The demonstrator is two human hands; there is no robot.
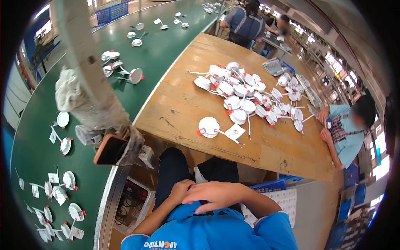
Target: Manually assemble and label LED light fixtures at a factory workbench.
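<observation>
My left hand (181, 191) rests at my lap, its fingers bent and partly hidden where they meet my right hand. Just beside it, my right hand (216, 195) is open, fingers stretched out toward the left hand, with nothing seen in it. A white piece (199, 175) shows just beyond the hands; whether it is touched I cannot tell. Ahead on the wooden table lies one round white downlight (208, 127) with red clips, a cable and a white tag (235, 131). Behind it is a heap of similar downlights (240, 90).
A green conveyor belt (125, 93) with scattered downlights runs along the left. Beside it rises a wrapped post (85, 54) with a phone (111, 149) strapped on. A co-worker (348, 125) sits at the table's right side; another person (246, 23) sits beyond its far end.
</observation>
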